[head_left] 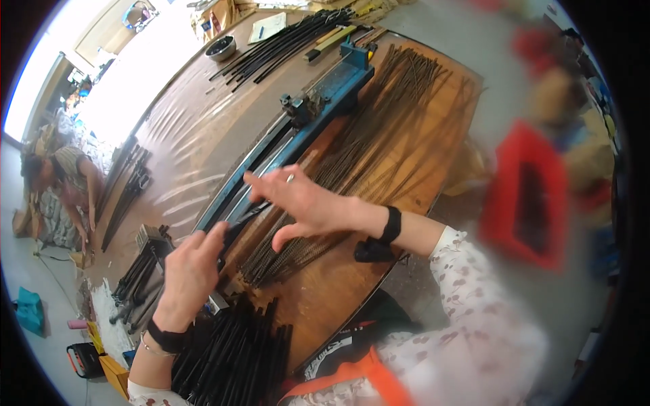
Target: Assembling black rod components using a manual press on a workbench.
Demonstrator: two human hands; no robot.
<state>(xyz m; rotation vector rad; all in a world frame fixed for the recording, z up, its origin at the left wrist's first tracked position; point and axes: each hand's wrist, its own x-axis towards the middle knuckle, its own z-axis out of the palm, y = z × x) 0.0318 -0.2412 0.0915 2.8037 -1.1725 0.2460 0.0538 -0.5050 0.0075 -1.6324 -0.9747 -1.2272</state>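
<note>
My right hand (305, 203) hovers with fingers spread over a pile of thin dark wire rods (379, 122) on a wooden bench (338, 284), its fingertips touching a black rod (247, 218) at the edge of a long blue metal jig (305, 128). My left hand (193, 271) pinches the near end of that same black rod beside the jig. A stack of black rods (233, 352) lies just below my left hand, at the bench's near end.
More black rods (284, 44), a small dark bowl (221, 47) and a paper (267, 27) lie on the far brown table. A red crate (528, 196) stands at right, blurred. Another person (64, 183) crouches on the floor at left near rod bundles (125, 189).
</note>
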